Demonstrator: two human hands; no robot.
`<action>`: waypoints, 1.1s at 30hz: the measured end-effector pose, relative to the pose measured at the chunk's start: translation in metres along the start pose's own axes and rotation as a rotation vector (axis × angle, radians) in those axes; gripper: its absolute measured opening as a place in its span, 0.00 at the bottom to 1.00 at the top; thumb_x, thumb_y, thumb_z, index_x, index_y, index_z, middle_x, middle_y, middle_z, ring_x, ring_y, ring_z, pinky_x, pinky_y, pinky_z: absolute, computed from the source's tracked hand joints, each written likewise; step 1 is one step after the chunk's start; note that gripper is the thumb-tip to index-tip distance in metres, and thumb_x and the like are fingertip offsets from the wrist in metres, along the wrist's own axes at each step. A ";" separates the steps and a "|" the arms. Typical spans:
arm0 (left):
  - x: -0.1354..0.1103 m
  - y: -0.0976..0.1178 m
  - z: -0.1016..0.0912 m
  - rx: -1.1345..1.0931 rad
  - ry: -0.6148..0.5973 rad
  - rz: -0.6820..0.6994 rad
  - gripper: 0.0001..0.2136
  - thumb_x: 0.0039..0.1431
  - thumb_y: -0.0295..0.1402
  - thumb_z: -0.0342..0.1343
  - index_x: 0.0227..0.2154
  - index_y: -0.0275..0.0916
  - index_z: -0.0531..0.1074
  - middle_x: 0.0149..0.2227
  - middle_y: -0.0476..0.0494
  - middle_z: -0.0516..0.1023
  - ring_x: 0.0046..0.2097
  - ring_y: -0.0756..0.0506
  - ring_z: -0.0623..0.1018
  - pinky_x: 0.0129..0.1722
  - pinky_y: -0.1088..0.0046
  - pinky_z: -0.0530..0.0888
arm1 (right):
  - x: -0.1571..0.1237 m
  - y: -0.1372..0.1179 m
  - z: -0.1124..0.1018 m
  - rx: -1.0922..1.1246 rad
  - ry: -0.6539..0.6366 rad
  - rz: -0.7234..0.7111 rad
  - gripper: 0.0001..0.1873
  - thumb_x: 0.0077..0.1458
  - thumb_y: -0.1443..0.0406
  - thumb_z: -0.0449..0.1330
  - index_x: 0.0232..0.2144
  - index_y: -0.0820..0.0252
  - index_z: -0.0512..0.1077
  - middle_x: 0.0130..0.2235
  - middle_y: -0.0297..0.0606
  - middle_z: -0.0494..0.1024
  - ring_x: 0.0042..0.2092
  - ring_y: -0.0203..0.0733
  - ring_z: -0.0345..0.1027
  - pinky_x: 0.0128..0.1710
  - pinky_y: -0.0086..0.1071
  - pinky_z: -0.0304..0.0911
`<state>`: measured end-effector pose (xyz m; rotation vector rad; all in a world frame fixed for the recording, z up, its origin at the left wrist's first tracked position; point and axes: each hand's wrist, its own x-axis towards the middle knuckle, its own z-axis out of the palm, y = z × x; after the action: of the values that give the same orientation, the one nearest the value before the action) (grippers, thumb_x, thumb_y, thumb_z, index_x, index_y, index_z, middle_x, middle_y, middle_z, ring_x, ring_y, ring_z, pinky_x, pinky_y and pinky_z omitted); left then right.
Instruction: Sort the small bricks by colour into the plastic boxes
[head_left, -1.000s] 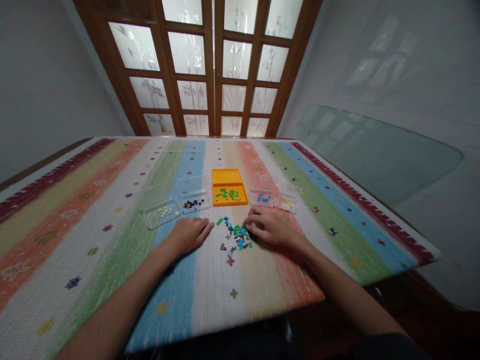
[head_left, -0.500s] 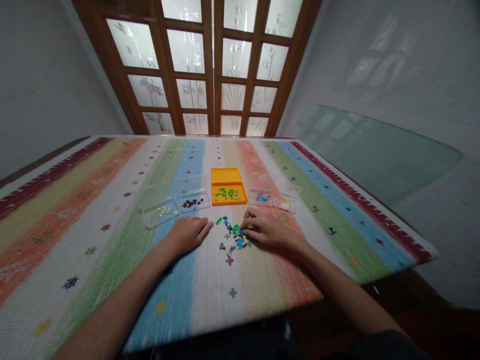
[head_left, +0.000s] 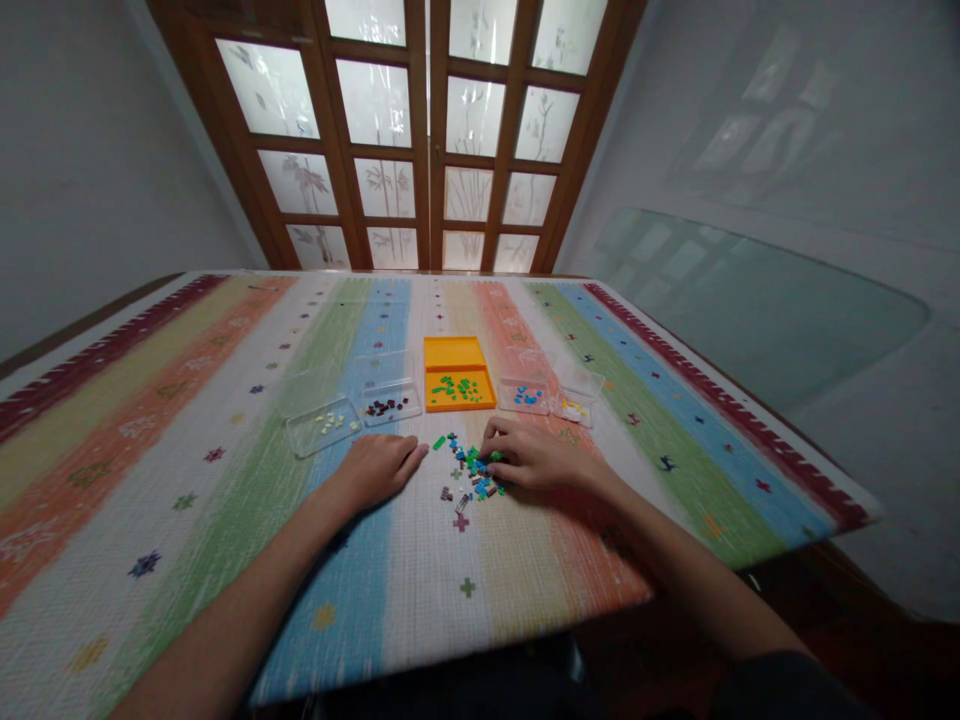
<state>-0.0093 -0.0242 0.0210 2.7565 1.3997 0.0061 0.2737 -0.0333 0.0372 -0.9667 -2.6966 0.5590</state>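
**Hands at a heap of small coloured pieces**

The left hand (head_left: 379, 468) lies flat and palm down on the striped tablecloth (head_left: 225, 480), fingers loosely together and pointing right. It holds nothing and rests just left of a heap of small pieces (head_left: 466, 472). The heap is blue, green and a few darker colours, spread near the middle of the table.

The right hand (head_left: 534, 458) rests on the cloth at the right edge of the heap. Its fingers (head_left: 496, 446) are curled down onto the pieces and touch them. Whether they pinch one cannot be told, since the pieces are too small.

Beyond the heap stands a row of containers. The orange tray (head_left: 452, 352) in the middle holds green pieces in its near half. Left of it a clear box (head_left: 409, 409) holds dark red pieces, and further left another clear box (head_left: 300, 441) holds pale ones. Right of the tray a clear box (head_left: 509, 405) holds blue pieces, and just beside that the last box (head_left: 560, 413) holds yellow ones.

At the far side is a wooden door (head_left: 427, 130) with frosted panes. A glass sheet (head_left: 750, 300) leans against the right wall.
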 end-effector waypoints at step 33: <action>0.000 0.000 0.001 -0.012 0.009 -0.002 0.23 0.72 0.41 0.36 0.31 0.38 0.73 0.32 0.38 0.81 0.34 0.41 0.80 0.34 0.68 0.69 | -0.015 0.070 -0.054 -0.209 0.389 0.324 0.09 0.57 0.64 0.59 0.36 0.57 0.80 0.31 0.38 0.82 0.30 0.39 0.70 0.33 0.31 0.59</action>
<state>-0.0091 -0.0238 0.0195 2.7487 1.4000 0.0272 0.3427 0.0219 0.0552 -1.4163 -2.2954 0.1194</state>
